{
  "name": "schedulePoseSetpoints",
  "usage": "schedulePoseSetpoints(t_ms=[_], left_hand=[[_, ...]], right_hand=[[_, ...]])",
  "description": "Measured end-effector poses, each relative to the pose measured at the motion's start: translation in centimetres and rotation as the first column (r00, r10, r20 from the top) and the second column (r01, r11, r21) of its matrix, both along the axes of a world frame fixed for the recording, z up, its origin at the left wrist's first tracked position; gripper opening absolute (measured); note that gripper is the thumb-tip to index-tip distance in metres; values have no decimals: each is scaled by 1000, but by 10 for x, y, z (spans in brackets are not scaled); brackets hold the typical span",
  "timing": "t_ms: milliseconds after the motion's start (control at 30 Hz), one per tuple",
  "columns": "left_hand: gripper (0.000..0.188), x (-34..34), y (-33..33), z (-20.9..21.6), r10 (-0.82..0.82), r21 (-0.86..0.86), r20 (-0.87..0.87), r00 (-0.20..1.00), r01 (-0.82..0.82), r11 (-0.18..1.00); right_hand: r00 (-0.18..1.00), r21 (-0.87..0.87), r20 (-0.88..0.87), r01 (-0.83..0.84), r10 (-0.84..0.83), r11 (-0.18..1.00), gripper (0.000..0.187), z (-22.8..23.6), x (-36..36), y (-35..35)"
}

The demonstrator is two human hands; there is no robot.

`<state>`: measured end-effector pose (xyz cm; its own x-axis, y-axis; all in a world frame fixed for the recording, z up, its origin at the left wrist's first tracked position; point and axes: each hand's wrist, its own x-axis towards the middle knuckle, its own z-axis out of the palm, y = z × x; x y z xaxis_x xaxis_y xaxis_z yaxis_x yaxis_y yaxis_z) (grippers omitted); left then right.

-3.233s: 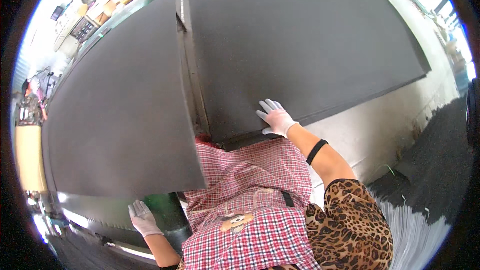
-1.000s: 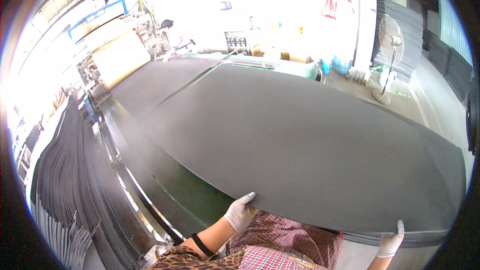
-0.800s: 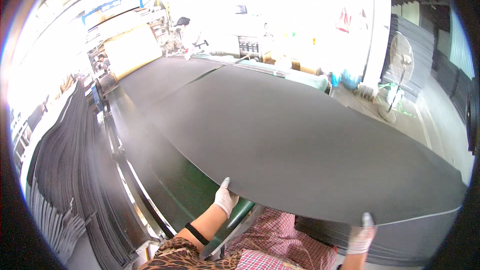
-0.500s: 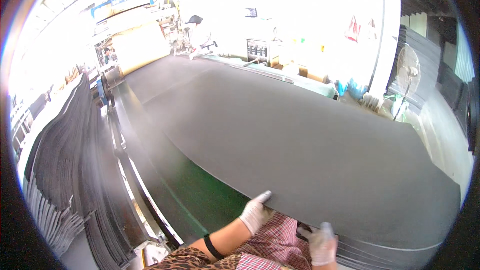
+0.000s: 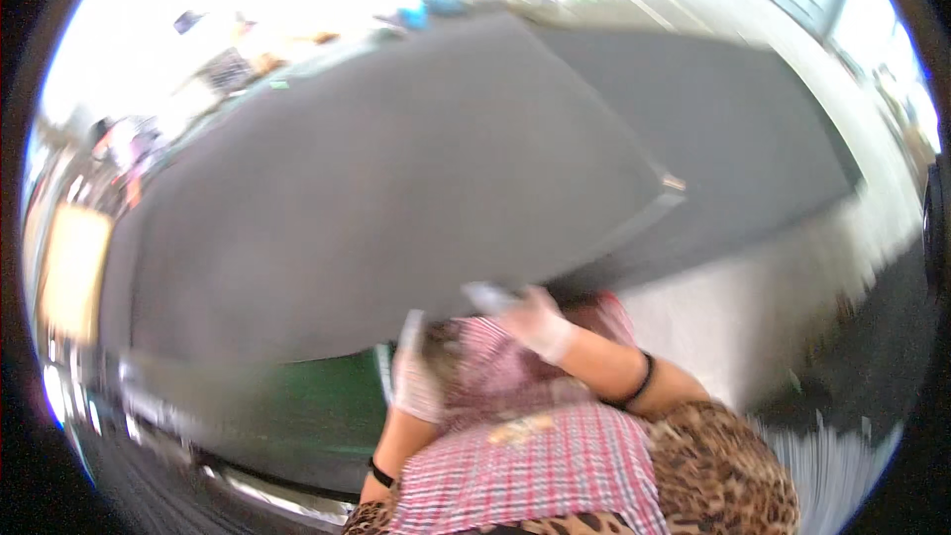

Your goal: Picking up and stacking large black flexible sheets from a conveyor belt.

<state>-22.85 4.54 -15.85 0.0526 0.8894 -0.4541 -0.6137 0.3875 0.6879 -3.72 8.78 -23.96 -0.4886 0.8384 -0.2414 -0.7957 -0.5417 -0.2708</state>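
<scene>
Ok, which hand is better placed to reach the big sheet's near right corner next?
Probably the right hand: it is at the sheet's near edge, closer to that corner. The left hand is farther left along the same edge. Blur hides how firmly either grips.

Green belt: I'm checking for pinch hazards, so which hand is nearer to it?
Left. The left hand is just right of the green belt; the right hand is farther right, blurred, at the near edge of the sheet.
</scene>
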Motion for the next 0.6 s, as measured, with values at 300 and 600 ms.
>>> schedulePoseSetpoints(t_ms=[300, 600], left_hand=[[31, -150, -3, -114, 191, -78, -6, 982, -190, 979], [49, -96, -53, -35, 565, 211, -293, 771, -525, 825]], right_hand=[[-336, 169, 743, -743, -579, 647, 68, -58, 144, 37], [-505, -222, 442, -863, -742, 455, 60, -104, 223, 66]])
